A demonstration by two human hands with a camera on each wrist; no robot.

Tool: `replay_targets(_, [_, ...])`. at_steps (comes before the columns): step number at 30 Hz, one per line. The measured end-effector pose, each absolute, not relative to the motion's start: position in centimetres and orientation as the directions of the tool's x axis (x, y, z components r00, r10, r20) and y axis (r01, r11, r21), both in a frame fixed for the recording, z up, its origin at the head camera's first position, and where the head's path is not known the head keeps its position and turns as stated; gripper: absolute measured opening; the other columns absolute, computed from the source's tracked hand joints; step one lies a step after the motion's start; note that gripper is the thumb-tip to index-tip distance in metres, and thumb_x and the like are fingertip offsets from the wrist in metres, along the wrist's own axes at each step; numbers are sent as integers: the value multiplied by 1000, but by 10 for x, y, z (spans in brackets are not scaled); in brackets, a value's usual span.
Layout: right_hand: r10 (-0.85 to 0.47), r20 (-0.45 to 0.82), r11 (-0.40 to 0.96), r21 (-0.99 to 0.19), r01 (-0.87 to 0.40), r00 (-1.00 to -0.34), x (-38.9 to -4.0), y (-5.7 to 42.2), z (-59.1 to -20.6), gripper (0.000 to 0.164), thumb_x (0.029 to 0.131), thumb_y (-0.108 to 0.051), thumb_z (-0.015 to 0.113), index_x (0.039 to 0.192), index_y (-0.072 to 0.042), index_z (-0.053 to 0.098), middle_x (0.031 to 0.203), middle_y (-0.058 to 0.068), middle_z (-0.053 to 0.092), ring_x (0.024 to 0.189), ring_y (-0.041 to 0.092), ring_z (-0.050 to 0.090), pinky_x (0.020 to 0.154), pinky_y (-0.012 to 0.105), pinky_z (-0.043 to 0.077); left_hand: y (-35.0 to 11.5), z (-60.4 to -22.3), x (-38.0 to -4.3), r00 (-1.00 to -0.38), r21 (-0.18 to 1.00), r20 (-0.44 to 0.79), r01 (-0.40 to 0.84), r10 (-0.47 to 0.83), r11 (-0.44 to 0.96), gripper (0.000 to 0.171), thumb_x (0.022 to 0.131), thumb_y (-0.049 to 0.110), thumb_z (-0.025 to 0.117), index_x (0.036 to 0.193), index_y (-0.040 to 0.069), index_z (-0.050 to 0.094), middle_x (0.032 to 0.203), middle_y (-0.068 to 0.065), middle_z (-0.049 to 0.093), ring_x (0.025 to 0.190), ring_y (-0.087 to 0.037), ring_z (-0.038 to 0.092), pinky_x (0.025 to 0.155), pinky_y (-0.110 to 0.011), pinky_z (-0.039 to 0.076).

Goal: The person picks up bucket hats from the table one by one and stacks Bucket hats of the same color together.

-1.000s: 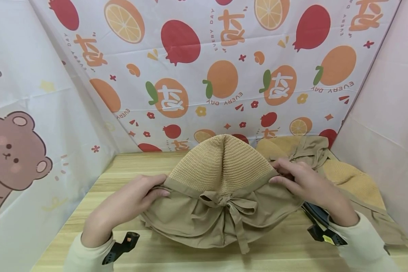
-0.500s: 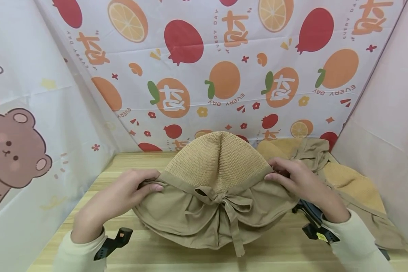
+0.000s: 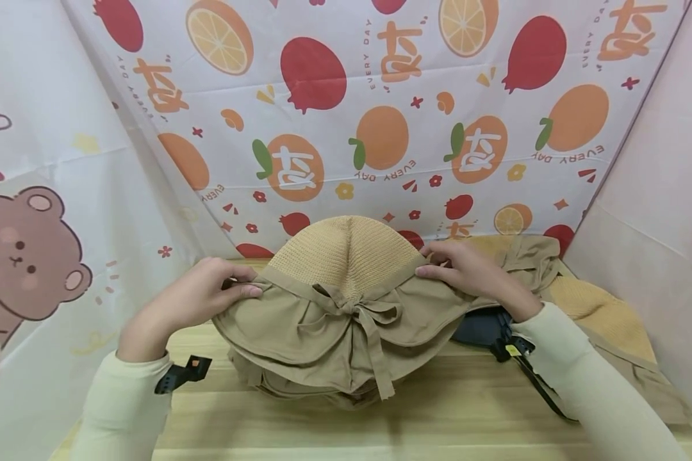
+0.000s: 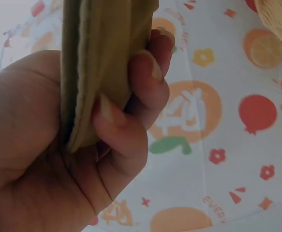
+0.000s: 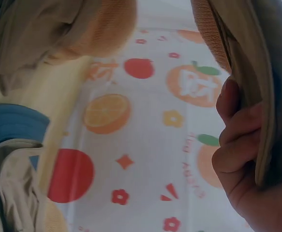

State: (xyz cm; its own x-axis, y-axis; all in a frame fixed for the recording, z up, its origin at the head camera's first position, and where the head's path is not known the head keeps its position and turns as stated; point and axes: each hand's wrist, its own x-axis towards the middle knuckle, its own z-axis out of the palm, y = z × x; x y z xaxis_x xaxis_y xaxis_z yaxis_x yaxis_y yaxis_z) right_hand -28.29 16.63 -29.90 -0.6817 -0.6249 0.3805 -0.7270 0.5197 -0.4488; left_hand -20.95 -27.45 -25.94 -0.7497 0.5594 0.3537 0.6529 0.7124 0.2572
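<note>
A sun hat (image 3: 346, 256) with a straw-coloured knitted crown and a khaki cloth brim is held up in front of me, its bow facing this way. My left hand (image 3: 198, 298) pinches the left side of the brim near the band, thumb in front. On the other side my right hand (image 3: 467, 269) grips the brim the same way. The left wrist view shows fingers (image 4: 124, 135) curled round the folded khaki cloth (image 4: 111, 58). In the right wrist view, fingers (image 5: 240, 140) curl against the brim edge. Below the hat, more khaki fabric (image 3: 300, 389) shows.
Two similar hats lie at the right, one at the back (image 3: 530, 256) and one nearer (image 3: 605, 314). A dark blue thing (image 3: 481, 326) sits under my right forearm. The wooden table (image 3: 438, 416) meets a fruit-print cloth (image 3: 334, 147) behind and white side curtains (image 3: 657, 211).
Both hands have carried the hat left and slightly away from me. More of the dark blue thing shows on the right, and khaki fabric has come into view beneath the brim.
</note>
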Motion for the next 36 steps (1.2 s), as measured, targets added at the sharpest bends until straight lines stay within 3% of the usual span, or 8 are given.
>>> replay_targets(5, [-615,248,577,-506,-641,-749,-295,155,-303,12,99,-31,70,105,-20,71,83,-8,75,68,9,61,68,29,48,-285,-261,-220,-821,298,242,571,518,765,13,93,15,76,83,24,75,74,15,63,67,1,49,64,-21,42])
replay_targets(10, [-643,211,572,-508,-644,-737,-302,143,-305,14,100,-31,69,103,-18,73,85,-4,71,68,10,57,66,29,48,-297,-266,-226,-831,312,219,557,512,770,13,93,17,76,83,24,75,74,16,64,69,1,50,66,-21,43])
replay_targets(16, [-668,120,552,-582,-597,-734,-308,133,-320,16,101,-27,67,104,-12,74,72,-2,66,60,9,51,61,26,44,-305,-274,-230,-843,333,196,538,501,774,9,92,18,78,84,22,76,77,14,68,71,2,53,67,-21,45])
replay_targets(24, [-673,75,589,-547,-595,-735,-309,124,-348,16,102,-28,66,98,-13,72,65,-6,51,54,7,39,57,23,36,-311,-300,-242,-827,334,158,559,539,759,11,93,18,76,81,18,76,75,14,68,70,3,51,67,-23,47])
replay_targets(29, [-669,99,600,-512,-614,-736,-310,122,-355,17,102,-28,66,97,-13,71,68,-3,55,56,7,41,58,23,35,-313,-312,-248,-837,348,124,540,533,767,12,94,21,75,83,18,76,76,14,68,70,3,51,68,-23,46])
replay_targets(36, [-670,77,616,-499,-610,-739,-315,118,-364,20,100,-27,69,89,-11,68,64,-6,49,55,6,39,58,22,34,-315,-324,-256,-851,377,93,511,517,773,11,94,20,75,83,17,78,76,12,70,70,2,52,68,-23,47])
